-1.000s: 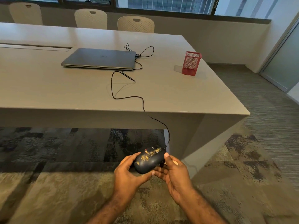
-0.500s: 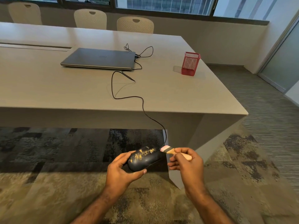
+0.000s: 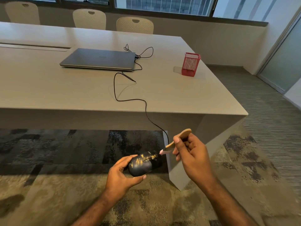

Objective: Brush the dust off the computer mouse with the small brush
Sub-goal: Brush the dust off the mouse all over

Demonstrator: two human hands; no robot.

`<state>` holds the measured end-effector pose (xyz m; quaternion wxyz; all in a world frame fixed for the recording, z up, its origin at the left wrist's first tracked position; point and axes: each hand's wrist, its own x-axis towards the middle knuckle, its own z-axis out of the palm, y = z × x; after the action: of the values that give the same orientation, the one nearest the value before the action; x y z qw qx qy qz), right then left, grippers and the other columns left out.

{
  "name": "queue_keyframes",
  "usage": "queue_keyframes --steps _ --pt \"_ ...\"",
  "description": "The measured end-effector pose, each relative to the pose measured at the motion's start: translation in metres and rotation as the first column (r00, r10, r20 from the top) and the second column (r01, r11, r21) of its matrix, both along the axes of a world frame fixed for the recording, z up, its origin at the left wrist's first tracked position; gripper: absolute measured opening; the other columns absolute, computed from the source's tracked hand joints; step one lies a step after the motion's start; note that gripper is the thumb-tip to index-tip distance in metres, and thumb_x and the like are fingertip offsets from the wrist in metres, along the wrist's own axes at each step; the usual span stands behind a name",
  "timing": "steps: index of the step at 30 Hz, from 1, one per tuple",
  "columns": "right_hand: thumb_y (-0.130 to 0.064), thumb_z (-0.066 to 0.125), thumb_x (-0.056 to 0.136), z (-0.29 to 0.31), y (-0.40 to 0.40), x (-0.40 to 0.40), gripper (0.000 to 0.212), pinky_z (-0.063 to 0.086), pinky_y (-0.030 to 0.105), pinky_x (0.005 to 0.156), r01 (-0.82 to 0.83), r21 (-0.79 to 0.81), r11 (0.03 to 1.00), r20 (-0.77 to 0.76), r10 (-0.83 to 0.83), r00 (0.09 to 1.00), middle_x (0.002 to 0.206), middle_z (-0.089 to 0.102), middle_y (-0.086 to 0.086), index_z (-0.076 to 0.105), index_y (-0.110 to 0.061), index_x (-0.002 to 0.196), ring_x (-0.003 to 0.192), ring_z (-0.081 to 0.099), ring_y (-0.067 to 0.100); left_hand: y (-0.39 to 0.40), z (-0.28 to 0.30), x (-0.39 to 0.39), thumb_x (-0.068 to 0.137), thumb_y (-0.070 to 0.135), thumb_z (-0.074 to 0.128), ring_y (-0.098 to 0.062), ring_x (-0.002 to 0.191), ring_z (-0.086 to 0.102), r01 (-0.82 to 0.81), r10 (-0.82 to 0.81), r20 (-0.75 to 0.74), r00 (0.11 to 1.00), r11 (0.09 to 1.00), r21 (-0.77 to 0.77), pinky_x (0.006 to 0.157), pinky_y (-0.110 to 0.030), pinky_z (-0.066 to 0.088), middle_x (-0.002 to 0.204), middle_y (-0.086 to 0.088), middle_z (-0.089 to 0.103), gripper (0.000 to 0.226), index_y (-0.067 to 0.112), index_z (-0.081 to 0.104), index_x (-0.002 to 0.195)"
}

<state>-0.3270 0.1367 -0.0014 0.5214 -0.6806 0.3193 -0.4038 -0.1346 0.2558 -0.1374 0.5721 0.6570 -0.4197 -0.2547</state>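
Note:
A black computer mouse (image 3: 143, 165) with yellow dust smeared over its top is held in the air below the table edge, gripped from the left and underneath by my left hand (image 3: 121, 174). My right hand (image 3: 190, 152) grips a small wooden-handled brush (image 3: 176, 141), handle pointing up and right. The brush's pinkish tip touches the front end of the mouse. The mouse's black cable (image 3: 130, 99) runs up over the table edge to the laptop.
A beige table (image 3: 65, 88) carries a closed grey laptop (image 3: 99, 59) and a red mesh pen holder (image 3: 190, 64). Three chairs stand behind it. Patterned carpet (image 3: 48, 185) lies below my hands, and the table's end panel stands just behind the mouse.
My right hand has let go of the mouse, turned the brush handle upward and lowered its tip onto the front of the mouse. My left hand tilted the mouse top up.

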Motion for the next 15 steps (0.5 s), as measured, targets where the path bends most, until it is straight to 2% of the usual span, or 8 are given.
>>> queue_keyframes --steps 2,4,8,11,13,15 --pt "-0.031 0.057 0.093 0.001 0.000 0.005 0.025 0.049 0.018 0.051 -0.040 -0.015 0.999 -0.017 0.040 0.999 0.064 0.063 0.007 0.062 -0.007 0.093 0.053 0.064 0.004 0.000 0.000 -0.001 0.048 0.038 0.096 -0.015 0.109 0.068 0.018 -0.018 -0.001 1.000 1.000 -0.006 0.094 -0.029 0.058 0.115 0.010 0.071 0.072 0.028 0.073 0.115" --pt "-0.026 0.056 0.097 0.000 0.000 0.010 0.022 0.048 0.014 0.051 -0.070 -0.029 0.997 -0.049 0.069 0.996 0.063 0.064 -0.001 0.061 -0.005 0.093 0.054 0.065 0.003 -0.001 -0.001 -0.001 0.048 0.036 0.096 -0.014 0.109 0.069 0.034 -0.034 0.000 0.999 0.999 -0.017 0.094 -0.025 0.057 0.115 0.010 0.071 0.070 0.029 0.073 0.114" --pt "-0.022 0.054 0.100 -0.001 -0.002 0.021 0.016 0.047 0.016 0.055 -0.116 -0.082 0.990 -0.207 0.096 0.974 0.063 0.066 -0.005 0.060 -0.010 0.091 0.053 0.064 0.002 0.000 -0.001 0.000 0.049 0.031 0.097 -0.014 0.109 0.069 0.055 -0.055 0.002 0.998 0.998 -0.038 0.091 -0.018 0.055 0.116 0.009 0.071 0.068 0.032 0.074 0.112" --pt "-0.018 0.053 0.100 0.002 -0.005 0.023 0.015 0.048 0.011 0.053 -0.111 -0.085 0.990 -0.218 0.090 0.972 0.064 0.068 -0.017 0.060 -0.006 0.095 0.054 0.065 -0.002 0.001 0.001 0.000 0.050 0.032 0.097 -0.011 0.109 0.069 0.066 -0.065 0.033 0.997 0.997 -0.046 0.090 -0.017 0.055 0.116 0.012 0.071 0.068 0.039 0.072 0.113" --pt "-0.019 0.052 0.100 0.005 -0.006 0.023 0.018 0.047 0.010 0.051 -0.084 -0.101 0.991 -0.205 0.062 0.977 0.064 0.068 -0.015 0.060 -0.004 0.095 0.054 0.066 -0.002 0.001 0.001 0.000 0.051 0.034 0.097 -0.010 0.109 0.068 0.062 -0.059 0.045 0.997 0.997 -0.053 0.090 -0.016 0.055 0.116 0.013 0.071 0.068 0.042 0.071 0.113" --pt "-0.022 0.052 0.100 0.007 -0.006 0.022 0.021 0.048 0.014 0.050 -0.079 -0.107 0.991 -0.205 0.056 0.977 0.064 0.066 -0.004 0.059 -0.004 0.092 0.052 0.065 0.002 0.001 0.002 0.001 0.051 0.035 0.097 -0.010 0.109 0.068 0.057 -0.054 0.048 0.997 0.997 -0.056 0.089 -0.015 0.054 0.117 0.014 0.070 0.068 0.043 0.071 0.113"
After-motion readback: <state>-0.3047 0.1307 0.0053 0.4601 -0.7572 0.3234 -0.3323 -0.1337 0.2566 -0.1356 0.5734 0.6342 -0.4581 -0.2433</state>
